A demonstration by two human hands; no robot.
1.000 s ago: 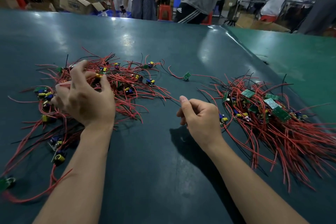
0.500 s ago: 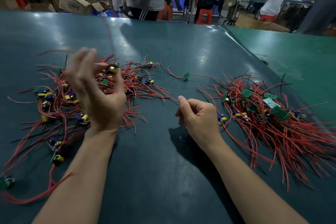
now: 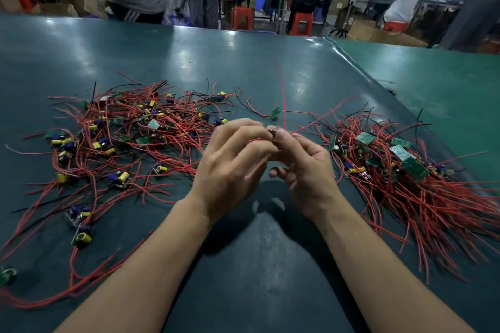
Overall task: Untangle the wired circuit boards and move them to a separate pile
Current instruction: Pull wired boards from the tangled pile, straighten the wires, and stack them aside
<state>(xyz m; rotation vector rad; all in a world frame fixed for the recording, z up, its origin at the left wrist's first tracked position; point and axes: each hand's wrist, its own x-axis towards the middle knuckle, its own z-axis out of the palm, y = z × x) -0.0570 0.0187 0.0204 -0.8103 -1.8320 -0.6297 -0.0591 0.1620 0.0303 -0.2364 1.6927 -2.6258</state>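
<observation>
Pinching a small circuit board (image 3: 272, 134) between them, both hands are raised together above the middle of the dark green table (image 3: 189, 51). Left hand (image 3: 232, 167): fingers curled, tips meeting the board from the left. Right hand (image 3: 305, 167): thumb and forefinger closed on the same board from the right, remaining fingers loosely bent beneath. One red wire (image 3: 282, 94) rises from the held board up and away from the person; another runs off to the right toward the sorted side.

Tangled pile (image 3: 121, 132) lies left of the hands: red and black leads knotted around boards carrying yellow and blue parts. Separate pile (image 3: 405, 167) lies right of the hands, with several green boards face up and leads fanned toward the near right. One lone board (image 3: 276, 111) with its lead sits on the table between the piles, just beyond the hands.

Red stools (image 3: 300, 23) and several people stand behind the far table edge.
</observation>
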